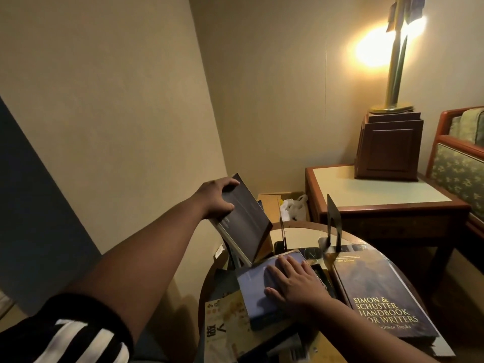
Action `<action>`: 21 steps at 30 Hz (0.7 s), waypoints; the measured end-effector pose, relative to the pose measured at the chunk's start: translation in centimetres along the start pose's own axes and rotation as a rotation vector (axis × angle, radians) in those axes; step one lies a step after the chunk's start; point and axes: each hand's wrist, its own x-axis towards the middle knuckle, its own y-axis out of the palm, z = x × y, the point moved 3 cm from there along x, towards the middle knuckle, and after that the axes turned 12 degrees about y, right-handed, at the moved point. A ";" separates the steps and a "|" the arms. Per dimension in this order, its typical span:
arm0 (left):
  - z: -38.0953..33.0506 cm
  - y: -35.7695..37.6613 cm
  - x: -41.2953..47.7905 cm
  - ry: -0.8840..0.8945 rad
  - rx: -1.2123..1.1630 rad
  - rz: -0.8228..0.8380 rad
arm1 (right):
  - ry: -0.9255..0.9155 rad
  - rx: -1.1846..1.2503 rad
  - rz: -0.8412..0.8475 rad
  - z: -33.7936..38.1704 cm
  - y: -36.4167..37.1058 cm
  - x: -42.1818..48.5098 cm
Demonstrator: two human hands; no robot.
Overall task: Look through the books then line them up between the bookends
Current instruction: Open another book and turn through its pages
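Note:
My left hand (218, 196) grips the top edge of a dark paperback (245, 224) that leans tilted at the left side of the round table (301, 230). My right hand (293, 280) lies flat, fingers spread, on a blue book (255, 292) lying on the table. To its right lies a large dark book titled Simon & Schuster Handbook for Writers (379, 297). Two thin black metal bookends stand at the back of the table: one edge-on (283, 233), the other (333, 226) farther right, with a bare gap between them.
A yellow patterned book (227, 318) and other papers lie at the table's near left. Behind stand a cardboard box with a white plastic bag (293, 205), a wooden side table (377, 187) with a lamp on a wooden box (390, 145), and an upholstered chair (461, 163).

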 end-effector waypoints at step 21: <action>5.1 9.6 4.7 -0.312 0.482 0.120 | -0.019 -0.029 -0.015 -0.7 1.0 1.2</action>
